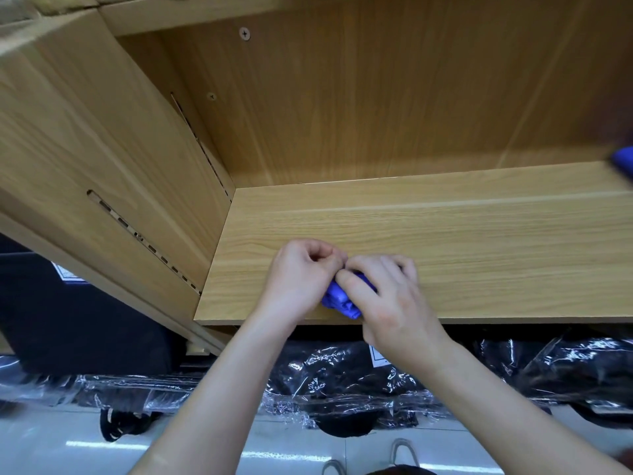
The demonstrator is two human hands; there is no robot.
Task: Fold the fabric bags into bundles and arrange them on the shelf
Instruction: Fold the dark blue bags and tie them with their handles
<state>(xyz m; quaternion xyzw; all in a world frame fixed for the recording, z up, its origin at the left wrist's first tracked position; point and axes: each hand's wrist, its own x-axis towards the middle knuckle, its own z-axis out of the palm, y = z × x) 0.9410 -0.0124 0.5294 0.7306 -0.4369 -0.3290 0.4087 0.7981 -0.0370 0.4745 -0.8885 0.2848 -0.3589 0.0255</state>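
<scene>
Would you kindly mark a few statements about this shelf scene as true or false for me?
1. The left hand and the right hand both hold a blue fabric bundle on the wooden shelf. True.
2. The bundle lies against the shelf's back panel. False: it is at the front edge.
3. A second blue item shows at the shelf's far right. True.
4. Cardboard boxes are stacked below the shelf. False: black packages in clear plastic wrap lie there.
</scene>
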